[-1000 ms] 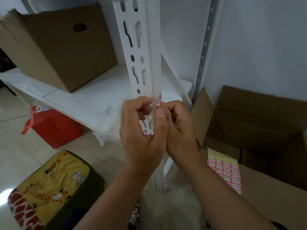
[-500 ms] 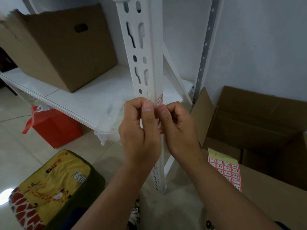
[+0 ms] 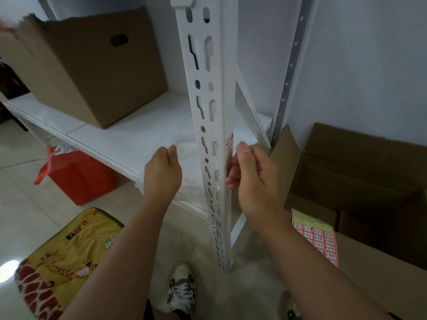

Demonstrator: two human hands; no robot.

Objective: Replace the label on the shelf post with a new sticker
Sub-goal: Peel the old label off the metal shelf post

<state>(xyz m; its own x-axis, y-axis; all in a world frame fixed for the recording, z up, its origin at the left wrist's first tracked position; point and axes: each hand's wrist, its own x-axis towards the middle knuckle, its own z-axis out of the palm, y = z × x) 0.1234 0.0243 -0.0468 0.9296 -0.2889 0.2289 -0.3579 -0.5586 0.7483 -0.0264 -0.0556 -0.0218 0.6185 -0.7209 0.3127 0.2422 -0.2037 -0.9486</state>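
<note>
A sneaker (image 3: pixel 181 289) and a yellow cartoon cushion (image 3: pixel 62 262) lie nearest. The left hand (image 3: pixel 161 174) is loosely curled, holding nothing visible, at 9 o'clock of the perforated white shelf post (image 3: pixel 208 112); the right hand (image 3: pixel 254 179) curls against its edge, below the small red label (image 3: pixel 229 140). A sticker sheet (image 3: pixel 316 239) lies on cardboard at 4 o'clock.
</note>
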